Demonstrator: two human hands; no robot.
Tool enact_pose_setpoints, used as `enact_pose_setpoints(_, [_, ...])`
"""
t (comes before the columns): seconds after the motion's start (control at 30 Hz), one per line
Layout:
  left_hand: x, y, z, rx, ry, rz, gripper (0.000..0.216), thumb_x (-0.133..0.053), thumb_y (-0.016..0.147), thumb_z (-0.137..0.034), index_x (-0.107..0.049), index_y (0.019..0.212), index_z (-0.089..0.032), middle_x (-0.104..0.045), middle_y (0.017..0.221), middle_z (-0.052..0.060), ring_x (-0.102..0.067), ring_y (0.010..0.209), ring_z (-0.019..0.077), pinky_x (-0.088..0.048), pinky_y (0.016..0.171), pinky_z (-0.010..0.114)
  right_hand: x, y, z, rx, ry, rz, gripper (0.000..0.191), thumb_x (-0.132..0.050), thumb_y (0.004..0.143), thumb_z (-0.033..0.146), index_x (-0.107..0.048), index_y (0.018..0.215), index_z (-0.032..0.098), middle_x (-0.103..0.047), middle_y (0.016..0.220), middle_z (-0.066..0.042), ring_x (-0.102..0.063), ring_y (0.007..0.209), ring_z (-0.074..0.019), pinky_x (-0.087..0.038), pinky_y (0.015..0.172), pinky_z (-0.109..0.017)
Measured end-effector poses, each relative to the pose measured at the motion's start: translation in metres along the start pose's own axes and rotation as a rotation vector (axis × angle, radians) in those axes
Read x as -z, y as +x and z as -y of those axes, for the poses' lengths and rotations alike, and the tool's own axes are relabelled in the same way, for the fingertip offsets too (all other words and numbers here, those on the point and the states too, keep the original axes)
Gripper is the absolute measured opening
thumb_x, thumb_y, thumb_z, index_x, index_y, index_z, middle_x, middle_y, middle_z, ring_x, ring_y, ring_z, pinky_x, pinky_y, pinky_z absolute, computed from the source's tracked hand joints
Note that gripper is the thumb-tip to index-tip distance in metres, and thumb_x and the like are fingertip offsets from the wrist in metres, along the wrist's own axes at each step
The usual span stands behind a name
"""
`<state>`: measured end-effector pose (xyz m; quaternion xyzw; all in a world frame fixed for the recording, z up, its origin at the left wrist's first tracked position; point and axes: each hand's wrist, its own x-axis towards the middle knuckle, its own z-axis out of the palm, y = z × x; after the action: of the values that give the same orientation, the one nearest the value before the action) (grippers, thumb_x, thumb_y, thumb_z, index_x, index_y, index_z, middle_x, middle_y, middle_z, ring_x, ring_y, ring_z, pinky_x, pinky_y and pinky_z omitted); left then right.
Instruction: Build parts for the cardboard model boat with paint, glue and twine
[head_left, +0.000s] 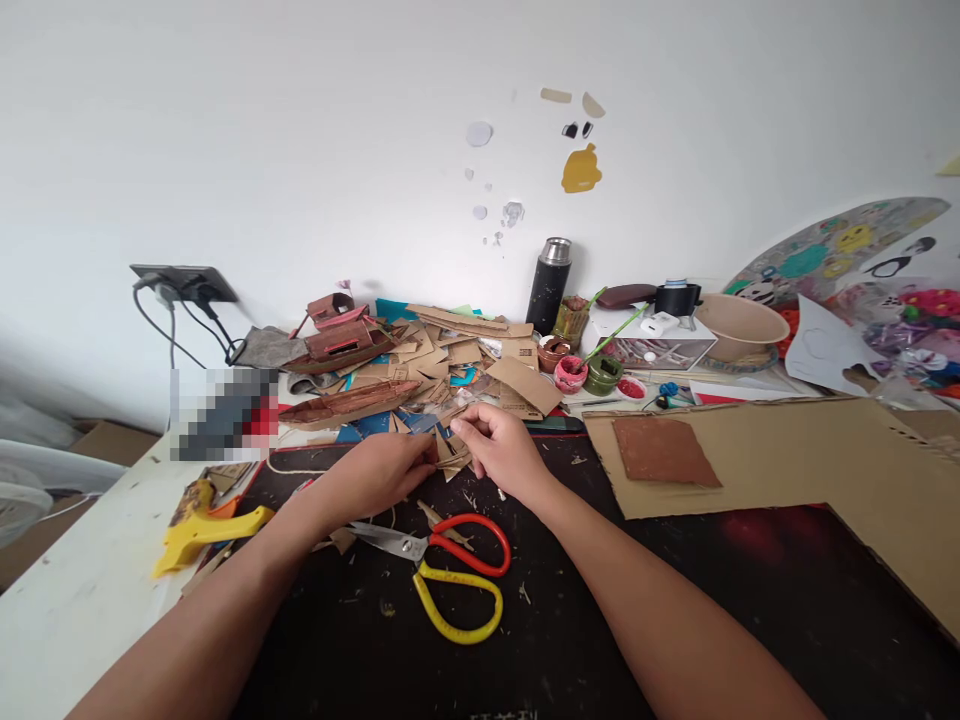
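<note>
My left hand [386,472] and my right hand [499,450] meet over the dark mat [600,620], at the near edge of a heap of cardboard scraps [442,370]. Both hands have their fingers curled in a pinch on small cardboard pieces [452,455] between them. Just below the hands lie scissors [442,560] with one red and one yellow handle, blades pointing left. A yellow glue gun [206,530] rests to the left on the white table.
A large L-shaped cardboard sheet [787,460] with a brown square on it lies at the right. Brown cardboard boat models [345,345], a black flask [549,285], paint pots [585,372], a bowl [739,325] and a wall socket with cables [184,285] stand behind.
</note>
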<state>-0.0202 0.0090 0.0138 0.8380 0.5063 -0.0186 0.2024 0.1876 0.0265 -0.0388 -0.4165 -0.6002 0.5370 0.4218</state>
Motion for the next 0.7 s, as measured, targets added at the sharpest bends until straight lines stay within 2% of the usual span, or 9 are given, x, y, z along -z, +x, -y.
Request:
enact_pose_setpoints(0.2, [0.017,-0.009,0.014,-0.001,-0.203,-0.049,0.022,-0.052,0.098,-0.042,-0.066,0.097,-0.025,-0.074,0.083,0.002,-0.064,0.074,0.0223,-0.039,0.067,0.032,0.002,0.000,0.007,0.001,0.006,-0.025,0.034,-0.072,0.095,0.055,-0.064,0.085,0.024,-0.055,0.054,0.006,-0.050,0.037,-0.0129,-0.038,0.043,-0.026])
enact_pose_setpoints(0.3, [0.021,-0.011,0.021,0.047,-0.178,-0.047,0.023,-0.053,0.097,-0.043,-0.067,0.094,-0.024,-0.074,0.086,0.004,-0.063,0.073,0.0224,-0.038,0.066,0.032,0.002,-0.001,0.007,-0.003,0.008,-0.030,0.036,-0.072,0.094,0.057,-0.064,0.084,0.024,-0.054,0.053,0.006,-0.050,0.037,-0.0130,-0.037,0.043,-0.026])
enact_pose_setpoints(0.47, [0.020,-0.010,0.024,0.077,-0.084,0.035,0.018,-0.055,0.094,-0.036,-0.069,0.094,-0.025,-0.075,0.086,0.004,-0.065,0.074,0.0237,-0.037,0.066,0.032,0.002,0.000,0.007,0.009,0.030,-0.061,0.037,-0.071,0.094,0.058,-0.064,0.085,0.024,-0.053,0.054,0.007,-0.050,0.038,-0.0123,-0.038,0.043,-0.026])
enact_pose_setpoints(0.7, [0.019,-0.009,0.029,0.112,-0.024,0.007,0.016,-0.057,0.093,-0.034,-0.071,0.094,-0.025,-0.077,0.088,0.005,-0.068,0.074,0.0241,-0.037,0.065,0.032,0.004,0.001,0.010,0.006,0.034,-0.086,0.037,-0.072,0.093,0.059,-0.063,0.085,0.024,-0.051,0.055,0.007,-0.051,0.038,-0.0125,-0.039,0.043,-0.026])
